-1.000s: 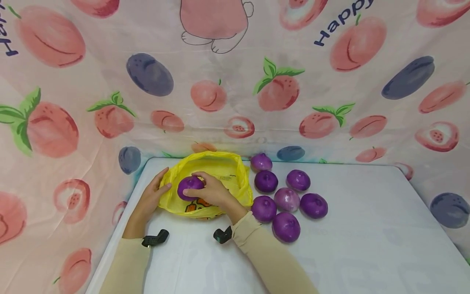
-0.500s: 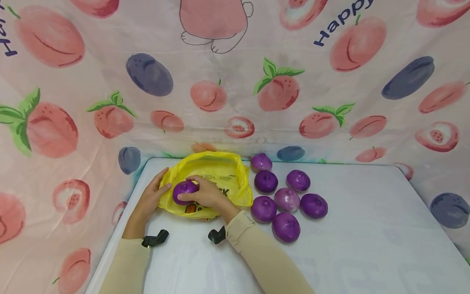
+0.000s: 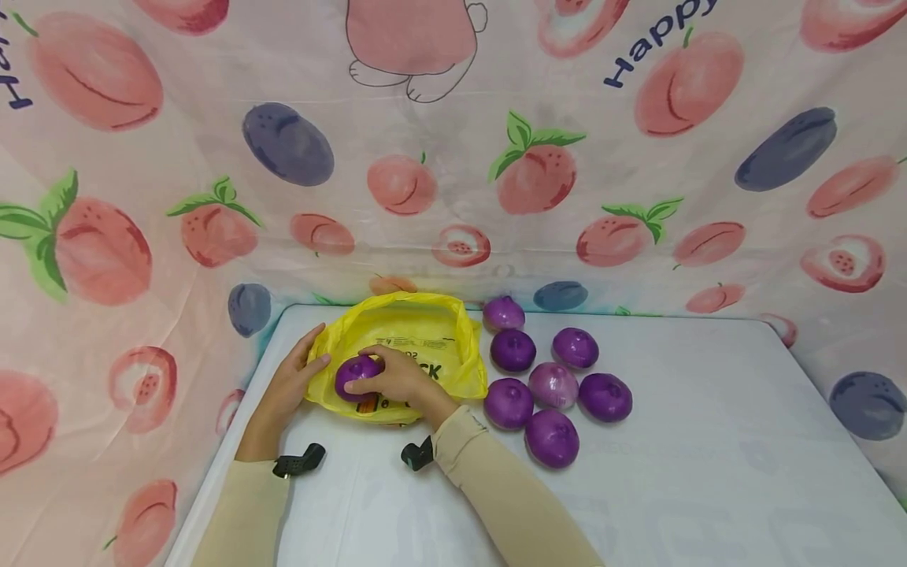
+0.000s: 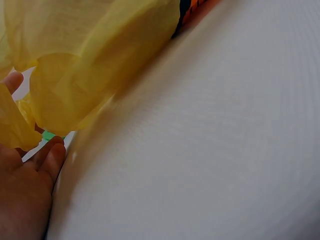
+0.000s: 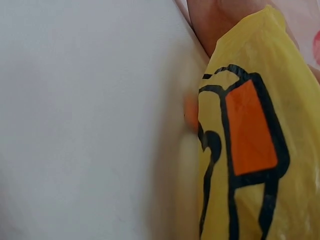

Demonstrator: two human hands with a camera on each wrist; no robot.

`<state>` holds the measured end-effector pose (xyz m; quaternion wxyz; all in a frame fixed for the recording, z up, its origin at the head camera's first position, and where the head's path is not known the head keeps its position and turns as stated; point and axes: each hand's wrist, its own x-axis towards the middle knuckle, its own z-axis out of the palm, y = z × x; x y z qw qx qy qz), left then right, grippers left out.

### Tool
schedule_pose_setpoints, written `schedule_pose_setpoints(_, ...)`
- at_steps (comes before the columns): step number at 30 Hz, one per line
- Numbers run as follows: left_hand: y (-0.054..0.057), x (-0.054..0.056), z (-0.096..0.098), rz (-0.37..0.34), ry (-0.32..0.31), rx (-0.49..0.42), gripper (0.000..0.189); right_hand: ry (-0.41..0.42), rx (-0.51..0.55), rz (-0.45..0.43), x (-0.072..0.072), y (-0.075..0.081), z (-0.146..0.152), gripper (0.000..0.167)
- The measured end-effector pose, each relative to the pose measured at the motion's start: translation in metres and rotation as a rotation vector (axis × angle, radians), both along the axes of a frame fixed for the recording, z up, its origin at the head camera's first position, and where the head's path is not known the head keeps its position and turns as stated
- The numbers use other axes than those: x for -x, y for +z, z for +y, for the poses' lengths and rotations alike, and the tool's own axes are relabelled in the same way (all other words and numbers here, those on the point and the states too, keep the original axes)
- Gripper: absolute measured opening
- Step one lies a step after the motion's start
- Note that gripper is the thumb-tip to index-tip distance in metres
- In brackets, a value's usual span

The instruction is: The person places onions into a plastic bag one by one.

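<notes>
A yellow plastic bag [image 3: 464, 346] with dark lettering and orange print lies open-mouthed at the back left of the table. My left hand [image 3: 286, 382] holds its left rim, the thumb on one side of the film and the fingers on the other; the left wrist view shows part of that hand [image 4: 25, 185] against the yellow film. Inside the bag's mouth my right hand [image 3: 400, 379] grips a purple onion [image 3: 349, 376] between thumb and fingers. In the right wrist view the bag's printed side [image 5: 250, 135] hides this hand and the onion.
Several more purple onions [image 3: 554, 385] lie grouped just right of the bag, one of them [image 3: 505, 313] by the back edge. The white tabletop [image 3: 708, 425] extends to the right. A fruit-print cloth [image 3: 453, 189] hangs behind the table and along its left side.
My right hand has moved a little left and down into the bag with the onion, and more lettering shows inside. The left hand has kept its place on the rim.
</notes>
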<state>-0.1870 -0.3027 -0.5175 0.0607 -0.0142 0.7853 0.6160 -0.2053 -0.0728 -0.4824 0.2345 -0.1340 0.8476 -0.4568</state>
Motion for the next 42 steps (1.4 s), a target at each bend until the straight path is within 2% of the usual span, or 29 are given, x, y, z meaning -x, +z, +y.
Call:
schedule_pose_setpoints(6,0.0003,-0.0001,0.0004,0.010,-0.008,-0.009,0.066,0.085,-0.074,0.084,0.0002,0.0009,0.0019,0.073)
schedule_pose_setpoints(12,0.0000,0.0006,0.0006,0.010,-0.011,-0.014,0.066,0.100,-0.117,0.118,-0.0005,0.0022,0.0020,0.074)
schedule_pose_setpoints(20,0.0004,0.0006,0.0003,0.004,-0.010,-0.026,0.067,0.097,-0.139,0.110,0.0010,0.0010,0.0001,0.074)
schedule_pose_setpoints(29,0.0011,-0.0002,-0.0001,-0.013,-0.002,0.005,0.065,0.093,-0.129,0.091,0.0015,0.0001,0.0011,0.075)
schedule_pose_setpoints(42,0.0030,-0.0013,-0.0002,-0.019,0.011,0.015,0.065,0.080,-0.029,0.003,0.0029,0.0027,0.0069,0.081)
